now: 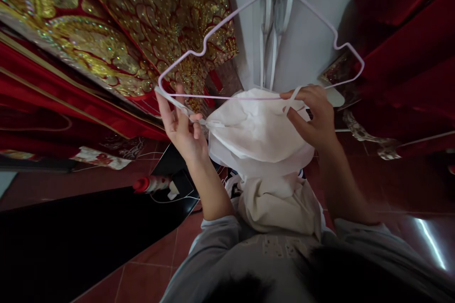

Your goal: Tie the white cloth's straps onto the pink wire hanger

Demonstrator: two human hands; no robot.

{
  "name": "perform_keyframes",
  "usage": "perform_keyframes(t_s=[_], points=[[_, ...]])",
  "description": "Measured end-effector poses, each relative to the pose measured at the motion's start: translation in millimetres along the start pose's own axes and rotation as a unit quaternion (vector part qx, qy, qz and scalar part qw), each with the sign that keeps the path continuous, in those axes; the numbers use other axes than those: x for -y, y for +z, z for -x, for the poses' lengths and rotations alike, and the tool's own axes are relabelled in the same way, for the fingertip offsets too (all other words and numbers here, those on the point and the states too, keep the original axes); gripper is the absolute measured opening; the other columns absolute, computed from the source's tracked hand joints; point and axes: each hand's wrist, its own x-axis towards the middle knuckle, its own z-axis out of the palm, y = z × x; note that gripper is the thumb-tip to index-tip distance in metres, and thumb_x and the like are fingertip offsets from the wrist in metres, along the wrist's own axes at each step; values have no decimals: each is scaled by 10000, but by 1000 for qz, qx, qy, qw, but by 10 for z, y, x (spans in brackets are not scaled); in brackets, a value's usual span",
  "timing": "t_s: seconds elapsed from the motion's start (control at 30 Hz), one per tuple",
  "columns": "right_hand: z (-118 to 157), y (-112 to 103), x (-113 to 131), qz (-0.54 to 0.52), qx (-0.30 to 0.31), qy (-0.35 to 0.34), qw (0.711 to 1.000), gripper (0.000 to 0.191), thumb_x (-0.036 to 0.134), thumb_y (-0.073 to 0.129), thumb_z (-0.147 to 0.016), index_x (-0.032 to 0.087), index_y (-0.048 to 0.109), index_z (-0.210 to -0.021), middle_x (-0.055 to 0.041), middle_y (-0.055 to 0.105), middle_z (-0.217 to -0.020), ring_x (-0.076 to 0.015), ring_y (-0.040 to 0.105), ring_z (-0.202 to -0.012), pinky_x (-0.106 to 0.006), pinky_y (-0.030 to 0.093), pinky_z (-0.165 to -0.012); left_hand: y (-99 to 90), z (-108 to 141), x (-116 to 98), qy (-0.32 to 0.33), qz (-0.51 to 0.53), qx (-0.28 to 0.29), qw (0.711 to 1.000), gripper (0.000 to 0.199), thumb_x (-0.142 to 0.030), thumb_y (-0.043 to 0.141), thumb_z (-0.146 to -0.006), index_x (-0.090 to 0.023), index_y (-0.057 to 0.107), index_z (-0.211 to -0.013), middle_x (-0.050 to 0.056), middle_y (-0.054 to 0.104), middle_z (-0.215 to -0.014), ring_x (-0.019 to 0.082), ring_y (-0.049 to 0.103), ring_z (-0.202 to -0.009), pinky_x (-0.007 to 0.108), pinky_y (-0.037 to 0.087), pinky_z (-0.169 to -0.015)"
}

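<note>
A pale pink wire hanger [227, 98] hangs in front of me, its bottom bar level with my hands. Below the bar droops a white cloth garment [259, 128] with thin white straps; its exact kind is unclear. One strap [173, 99] reaches the hanger's lower left corner, where my left hand [185, 128] holds it among partly spread fingers. At the right end of the bar, my right hand [314, 116] pinches another white strap [292, 99] between thumb and fingers, close against the wire. The garment's lower part hangs before my body.
Gold-sequined red garments [142, 23] hang at the left, and dark red cloth [408, 66] at the right. White hangers [272, 33] hang behind on the pale wall. A black tabletop [88, 236] at lower left bears a red-capped bottle [151, 183] and a cable. Red tiles cover the floor.
</note>
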Motion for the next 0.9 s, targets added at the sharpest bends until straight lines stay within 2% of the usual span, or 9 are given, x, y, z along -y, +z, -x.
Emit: perform_keyframes(t_s=[0.17,0.33,0.47,0.53,0.6,0.67,0.77,0.83,0.9], points=[[11,199,132,1,-26,1,1000,198,354,603,-972,353,736,-1119,-7,778,-1036,-255,705,-992,-524,506,-1006,-20,92,127,-24,-1,9,1000,638,-356,782,-884,-384,614,-1499,108,642,-1542,37,505,-507,188,239,-377],[-47,251,137,25,2,16,1000,318,485,678,-936,343,708,-1218,-17,779,-1035,-259,689,-935,-523,503,-995,91,162,87,-35,-19,34,999,813,-523,836,-874,-378,494,-1597,123,727,-1401,117,680,-673,199,380,-488],[-69,115,12,39,-4,43,998,536,548,731,-904,342,635,-1390,-34,783,-1023,-253,673,-871,-504,531,-953,124,-20,-79,-23,13,8,1000,511,-594,456,-1100,-383,521,-1561,63,727,-1398,140,715,-826,236,402,-534],[-75,16,-62,43,-21,55,997,575,550,737,-902,346,612,-1425,-31,780,-992,-247,665,-850,-503,536,-947,125,-155,-128,-9,14,-26,1000,453,-548,378,-1138,-348,611,-1470,25,718,-1396,180,713,-992,273,443,-607],[-80,-68,-119,42,-24,53,997,583,542,750,-893,348,613,-1425,-20,779,-964,-235,656,-817,-501,537,-938,144,-275,-140,7,-26,-43,999,355,-433,469,-1142,-244,714,-1316,40,728,-1321,235,685,-1135,305,445,-662],[-82,-113,-146,37,-14,36,999,578,536,771,-875,331,632,-1398,-18,780,-958,-224,652,-791,-498,541,-918,186,-367,-146,12,-87,-23,996,204,-265,599,-1101,-149,766,-1124,64,744,-1202,287,666,-1197,320,431,-688],[-73,-96,-125,15,6,23,1000,576,533,756,-887,324,617,-1406,-27,779,-985,-235,672,-821,-499,551,-909,273,-452,-238,41,-132,35,990,51,-116,769,-968,-130,757,-921,46,764,-1094,358,628,-1274,357,498,-769],[-65,-56,-90,8,20,32,999,573,526,733,-908,348,586,-1433,-28,779,-1001,-252,687,-874,-504,554,-919,335,-479,-378,62,-119,59,989,143,-85,856,-875,-158,733,-876,22,764,-1121,377,583,-1345,400,565,-863],[-64,-25,-67,13,28,34,999,570,519,733,-911,367,575,-1437,-22,780,-1005,-259,690,-896,-512,551,-932,401,-492,-545,36,-117,77,990,254,-16,890,-801,-175,709,-881,7,754,-1133,363,557,-1385,420,588,-960]])
